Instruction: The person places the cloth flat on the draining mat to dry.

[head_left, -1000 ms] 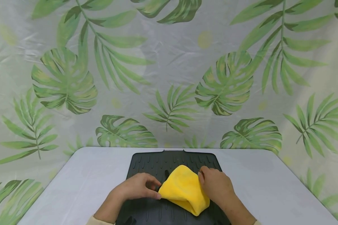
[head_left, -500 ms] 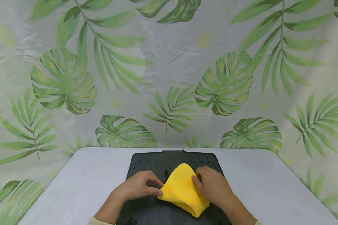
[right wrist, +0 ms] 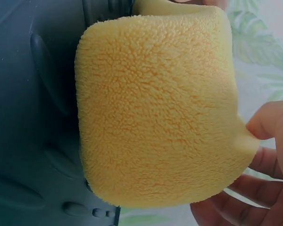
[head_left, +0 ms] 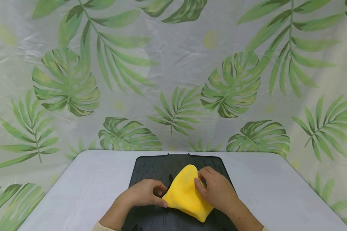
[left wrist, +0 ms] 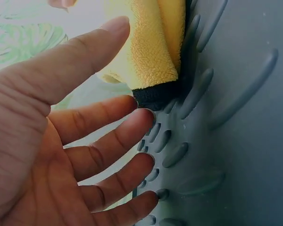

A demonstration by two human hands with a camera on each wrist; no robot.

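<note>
Two cream sleeve cuffs (head_left: 103,226) nearest the cam, btm edge of head view, L and R of ctr.

L hand (head_left: 146,192), lower ctr-left: thumb and fingers well apart, fingers slightly bent and fanned in the L wrist view, no grip on anything. Thumb tip sits at the cloth's left corner in head view; index tip is right by a black strip (left wrist: 153,95) at the cloth's end in L wrist view. Actual contact there: can't tell.

R hand (head_left: 218,191), lower ctr-right: pinching the cloth's edge, thumb one side, fingers other side, gap just the cloth thickness. R wrist view has the pinch at right of frame, w/ a small pulled fold by the thumb.

Yellow cloth (head_left: 186,194), lower ctr, between both hands: fuzzy, folded/bunched, rounded peak pointing up, left corner tapering twd L hand, lower corner twd btm of frame. It's over the dk gray ribbed mat (head_left: 151,166), which has raised oblong ribs and a notch-like step in its far edge.

Mat's on the white desk (head_left: 101,179), approx mid-width. Behind desk: pale backdrop (head_left: 176,64) w/ green leaf print, fills upper frame edge to edge, some creases upper left.
</note>
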